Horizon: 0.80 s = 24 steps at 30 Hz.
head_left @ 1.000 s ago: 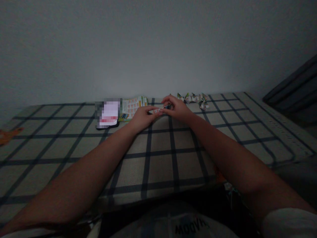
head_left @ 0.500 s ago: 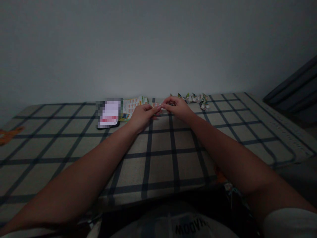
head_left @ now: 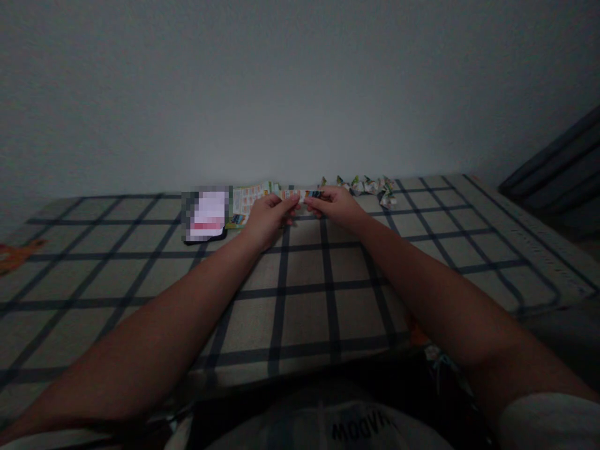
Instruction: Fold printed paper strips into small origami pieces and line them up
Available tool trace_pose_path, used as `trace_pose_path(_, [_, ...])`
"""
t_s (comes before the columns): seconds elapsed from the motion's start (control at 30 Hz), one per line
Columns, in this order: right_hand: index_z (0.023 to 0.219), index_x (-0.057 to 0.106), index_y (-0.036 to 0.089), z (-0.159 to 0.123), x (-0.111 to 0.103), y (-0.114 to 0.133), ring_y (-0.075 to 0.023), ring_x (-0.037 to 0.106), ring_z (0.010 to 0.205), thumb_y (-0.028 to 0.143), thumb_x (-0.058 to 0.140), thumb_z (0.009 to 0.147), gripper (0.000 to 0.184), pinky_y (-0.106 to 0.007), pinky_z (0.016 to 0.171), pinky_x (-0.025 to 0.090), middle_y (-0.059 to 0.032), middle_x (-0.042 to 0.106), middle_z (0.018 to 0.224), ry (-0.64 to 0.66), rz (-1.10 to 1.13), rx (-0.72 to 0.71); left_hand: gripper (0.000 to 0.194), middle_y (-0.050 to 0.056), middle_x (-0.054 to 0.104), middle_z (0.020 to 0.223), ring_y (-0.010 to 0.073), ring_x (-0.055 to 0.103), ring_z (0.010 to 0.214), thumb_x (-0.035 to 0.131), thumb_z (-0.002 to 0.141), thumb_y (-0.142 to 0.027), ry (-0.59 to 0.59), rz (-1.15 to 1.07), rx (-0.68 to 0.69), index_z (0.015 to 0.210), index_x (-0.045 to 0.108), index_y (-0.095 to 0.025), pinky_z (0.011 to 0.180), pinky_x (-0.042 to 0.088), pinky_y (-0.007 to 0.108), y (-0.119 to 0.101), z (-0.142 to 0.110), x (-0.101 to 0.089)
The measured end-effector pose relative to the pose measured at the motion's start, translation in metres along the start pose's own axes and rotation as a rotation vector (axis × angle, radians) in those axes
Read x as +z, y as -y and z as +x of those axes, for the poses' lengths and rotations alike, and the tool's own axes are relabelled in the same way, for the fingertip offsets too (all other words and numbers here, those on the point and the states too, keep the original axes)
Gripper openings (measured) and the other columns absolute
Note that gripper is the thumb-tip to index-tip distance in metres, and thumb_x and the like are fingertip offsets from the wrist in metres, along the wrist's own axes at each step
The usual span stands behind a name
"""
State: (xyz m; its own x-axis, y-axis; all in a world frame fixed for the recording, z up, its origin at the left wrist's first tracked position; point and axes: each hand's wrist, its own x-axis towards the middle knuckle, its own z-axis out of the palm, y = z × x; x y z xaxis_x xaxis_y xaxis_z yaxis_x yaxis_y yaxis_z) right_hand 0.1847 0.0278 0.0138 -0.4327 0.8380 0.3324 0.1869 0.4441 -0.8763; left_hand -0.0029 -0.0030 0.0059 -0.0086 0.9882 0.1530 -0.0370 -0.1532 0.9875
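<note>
Between my two hands stretches a narrow printed paper strip (head_left: 313, 194), white and orange toward the left with a darker blue part at the right. My left hand (head_left: 272, 215) pinches its left part between thumb and fingers. The right part is pinched by my right hand (head_left: 334, 205), thumb toward me. Left of my left hand lies a stack of printed leaflets (head_left: 247, 199) in green and white, partly covered by that hand. Several folded paper pieces (head_left: 371, 185) sit in a loose row beyond and to the right of my right hand.
A phone (head_left: 206, 215) with a lit, blurred screen lies left of the leaflets. The checked tablecloth (head_left: 304, 312) covers the table, which meets a plain wall (head_left: 300, 94) at the back. An orange patch (head_left: 21, 255) shows at the far left.
The strip now shows more of its length, flat between my hands. My fingertips have drawn slightly apart and my right thumb has straightened along it. The phone, leaflets and folded pieces have stayed put.
</note>
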Motion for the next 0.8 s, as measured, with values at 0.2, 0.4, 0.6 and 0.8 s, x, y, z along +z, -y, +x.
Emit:
trace_pose_path(0.2, [0.078,0.064,0.015,-0.001,-0.0006,0.0025,-0.0123,0.057,0.062,0.049,0.068,0.081,0.035,-0.024,0.057,0.044,-0.0012,0.062,0.065,-0.012,-0.001,-0.024,0.047,0.004,0.066,0.07,0.008,0.053,0.053,0.081,0.068,-0.059,0.08,0.004,0.007,0.075,0.071,-0.014,0.046,0.04,0.02,-0.0007,-0.0002,-0.0005])
trace_pose_path(0.4, [0.08,0.062,0.016,-0.0001,0.0064,0.0058,-0.0123,0.059,0.063,0.043,0.07,0.081,0.028,-0.025,0.061,0.05,-0.0016,0.064,0.067,-0.002,0.115,0.008,0.045,0.002,0.06,0.059,0.0077,0.048,0.048,0.077,0.075,-0.06,0.043,0.047,0.12,0.068,0.068,-0.016,0.045,0.035,0.021,0.003,0.002,-0.0023])
trace_pose_path(0.6, [0.078,0.057,0.017,-0.0028,0.006,0.0081,-0.0103,0.057,0.061,0.041,0.069,0.082,0.027,-0.023,0.058,0.048,0.0016,0.059,0.064,0.023,0.137,0.009,0.041,0.003,0.067,0.069,0.0111,0.056,0.056,0.084,0.067,-0.052,-0.01,0.013,0.098,0.067,0.067,-0.015,0.048,0.043,0.022,-0.0027,-0.0048,0.0032])
trace_pose_path(0.8, [0.076,0.055,0.017,-0.0057,0.0006,0.0073,-0.01,0.055,0.058,0.039,0.067,0.082,0.025,-0.023,0.055,0.044,0.0027,0.057,0.061,0.045,0.074,-0.002,0.039,0.003,0.064,0.063,0.0104,0.052,0.051,0.078,0.074,-0.053,0.038,0.166,0.152,0.074,0.073,-0.015,0.046,0.038,0.023,-0.0015,-0.0045,-0.0012])
